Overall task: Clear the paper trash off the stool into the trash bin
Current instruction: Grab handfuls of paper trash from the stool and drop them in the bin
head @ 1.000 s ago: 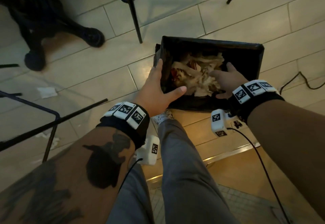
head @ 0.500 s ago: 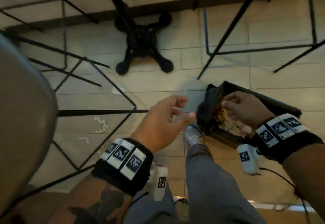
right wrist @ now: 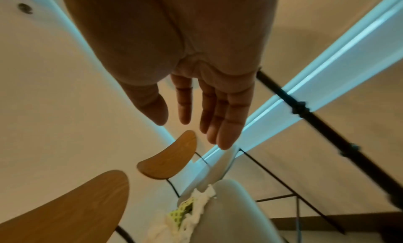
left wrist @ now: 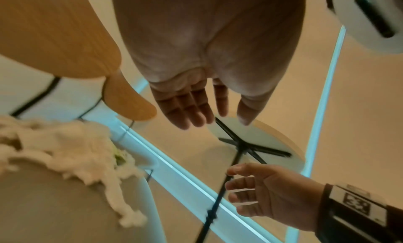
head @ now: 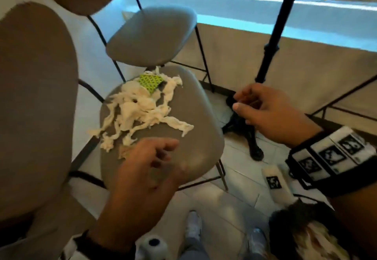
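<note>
A grey stool seat [head: 189,137] holds a heap of torn white paper strips [head: 140,108] with a green patterned scrap [head: 151,81] at its far end. The paper heap [left wrist: 65,146] also shows in the left wrist view, and the green scrap [right wrist: 181,214] in the right wrist view. My left hand [head: 151,170] hovers over the seat's near part, fingers relaxed and empty. My right hand [head: 263,112] hangs in the air right of the stool, fingers loosely curved, holding nothing. The trash bin [head: 302,237], with paper inside, sits at the bottom right.
A second grey stool [head: 153,35] stands just behind the first. A wooden chair back [head: 34,96] fills the left side. A black table pole [head: 275,35] and its foot [head: 251,135] stand right of the stool. My shoes [head: 193,225] are on the tiled floor.
Both hands have left the trash bin and risen toward the stool. The view has swung from the floor and bin up to the stool seat with the paper.
</note>
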Demonstrator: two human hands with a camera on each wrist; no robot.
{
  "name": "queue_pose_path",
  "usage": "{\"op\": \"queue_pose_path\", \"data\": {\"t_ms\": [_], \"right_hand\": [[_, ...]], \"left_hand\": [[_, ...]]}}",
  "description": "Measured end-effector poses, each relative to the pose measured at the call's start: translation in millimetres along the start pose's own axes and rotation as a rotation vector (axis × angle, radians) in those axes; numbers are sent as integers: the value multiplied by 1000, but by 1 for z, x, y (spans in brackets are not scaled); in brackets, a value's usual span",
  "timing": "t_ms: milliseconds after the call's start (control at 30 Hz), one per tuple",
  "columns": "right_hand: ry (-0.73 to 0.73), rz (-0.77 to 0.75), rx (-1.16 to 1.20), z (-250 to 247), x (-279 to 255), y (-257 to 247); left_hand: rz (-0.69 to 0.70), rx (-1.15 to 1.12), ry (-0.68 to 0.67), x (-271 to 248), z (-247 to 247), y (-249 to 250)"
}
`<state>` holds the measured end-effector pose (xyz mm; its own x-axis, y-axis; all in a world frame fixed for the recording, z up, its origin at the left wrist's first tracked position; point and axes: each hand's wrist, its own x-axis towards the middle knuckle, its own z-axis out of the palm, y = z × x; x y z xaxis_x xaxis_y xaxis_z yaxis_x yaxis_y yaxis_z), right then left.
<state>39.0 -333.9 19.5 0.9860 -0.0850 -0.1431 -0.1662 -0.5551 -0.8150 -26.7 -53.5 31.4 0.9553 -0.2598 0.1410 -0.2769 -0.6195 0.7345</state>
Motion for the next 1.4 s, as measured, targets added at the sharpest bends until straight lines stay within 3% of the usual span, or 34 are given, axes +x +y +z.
{"op": "queue_pose_path", "data": {"t_ms": [100,167,367,533,767,1000,1233,1400], "right_hand": [[-92,-104,-140,23,36,-42],[-175,-159,-249,46,61,-61],[-323,-196,-571,126,121,-77],[-366,-147,-613,172,165,-83],[-415,-145,-715,203,215,-89],[-578,-146,-889,219,235,-94],[-445,-231,-887,214,213,-87],[-437,-219,-695,211,188,-70]], "left_hand": [[-109,15,204,12,-24,-30],[-183,9,270,22,-31,-54],[-507,191,213,63,-19,-115],[-663,268,109,82,-6,-145],[-722,323,29,97,6,-174],[-729,330,-12,104,6,-191],[-726,380,-1,109,10,-197],[-678,393,1,108,16,-189]]}}
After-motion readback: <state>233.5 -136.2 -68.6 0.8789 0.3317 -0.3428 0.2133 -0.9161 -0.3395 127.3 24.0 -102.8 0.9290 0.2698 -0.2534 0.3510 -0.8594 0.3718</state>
